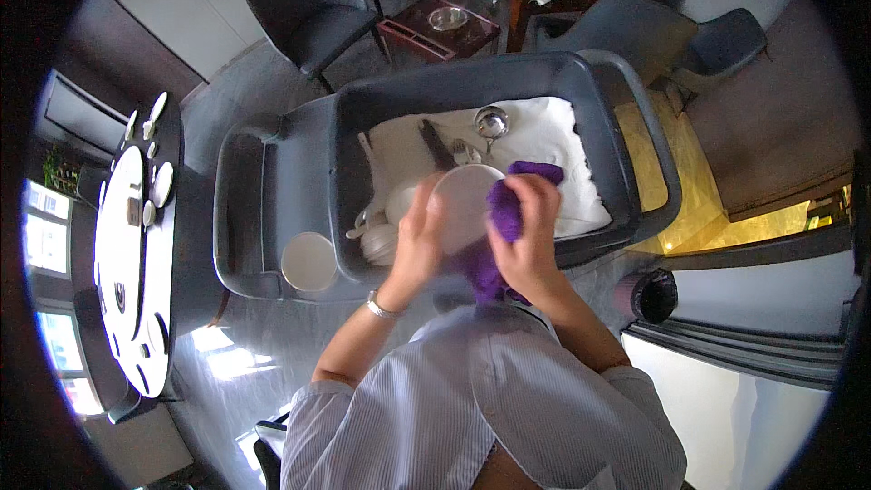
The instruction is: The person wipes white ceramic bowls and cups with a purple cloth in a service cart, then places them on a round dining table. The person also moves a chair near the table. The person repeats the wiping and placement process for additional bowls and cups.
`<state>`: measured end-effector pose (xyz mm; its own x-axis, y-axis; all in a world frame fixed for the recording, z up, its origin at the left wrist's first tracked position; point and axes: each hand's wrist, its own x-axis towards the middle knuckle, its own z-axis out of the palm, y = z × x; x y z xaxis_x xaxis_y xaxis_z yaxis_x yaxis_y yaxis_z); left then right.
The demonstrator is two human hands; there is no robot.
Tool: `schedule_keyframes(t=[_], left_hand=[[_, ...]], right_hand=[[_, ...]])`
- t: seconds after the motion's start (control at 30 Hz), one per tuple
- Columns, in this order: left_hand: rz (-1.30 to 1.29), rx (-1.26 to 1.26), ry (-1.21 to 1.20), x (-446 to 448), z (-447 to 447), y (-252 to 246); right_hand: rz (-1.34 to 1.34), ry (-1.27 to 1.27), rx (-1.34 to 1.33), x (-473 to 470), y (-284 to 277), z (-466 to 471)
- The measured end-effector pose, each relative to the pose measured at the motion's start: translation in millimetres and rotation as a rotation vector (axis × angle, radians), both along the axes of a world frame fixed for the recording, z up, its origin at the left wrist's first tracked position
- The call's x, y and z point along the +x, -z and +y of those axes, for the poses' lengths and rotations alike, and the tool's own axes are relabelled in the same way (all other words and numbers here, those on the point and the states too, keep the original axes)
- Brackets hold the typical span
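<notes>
My left hand [420,235] grips the left edge of a round white dish [469,207], blurred by motion. A purple cloth [505,211] is bunched in my right hand [532,231], against the dish's right edge, and part of it hangs below. Both hands are over the near side of a dark plastic bin lined with a white cloth [575,177]. On the lining lie a steel ladle [491,122], a dark-handled utensil [435,143] and other metal cutlery [466,152]. White bowls [380,243] and a white spoon [364,219] sit at the bin's near left.
The grey cart [299,170] holding the bin carries a stack of white plates [309,261] at its left. Farther left stands a large round table [155,272] with dishes. Chairs [306,7], a small dark red table [469,41] and a waste bin [654,295] stand around.
</notes>
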<state>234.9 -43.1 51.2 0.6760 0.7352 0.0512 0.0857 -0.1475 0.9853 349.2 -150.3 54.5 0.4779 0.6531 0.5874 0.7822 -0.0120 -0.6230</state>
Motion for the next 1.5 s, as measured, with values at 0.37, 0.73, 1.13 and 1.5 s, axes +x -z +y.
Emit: schedule_keyframes(t=[0.37,0.73,1.13,1.5], left_hand=[[-0.001,0.523,-0.136,-35,6,-5],[0.325,0.510,-0.699,-223,113,23],[0.794,0.464,-0.538,-239,134,88],[0.566,1.185,0.030,-91,172,26]], right_hand=[[0.442,-0.595,-0.318,-39,2,26],[1.409,-0.281,0.437,-19,-40,-4],[0.850,-0.011,0.464,6,-34,-38],[1.479,-0.375,0.605,-12,-49,-44]])
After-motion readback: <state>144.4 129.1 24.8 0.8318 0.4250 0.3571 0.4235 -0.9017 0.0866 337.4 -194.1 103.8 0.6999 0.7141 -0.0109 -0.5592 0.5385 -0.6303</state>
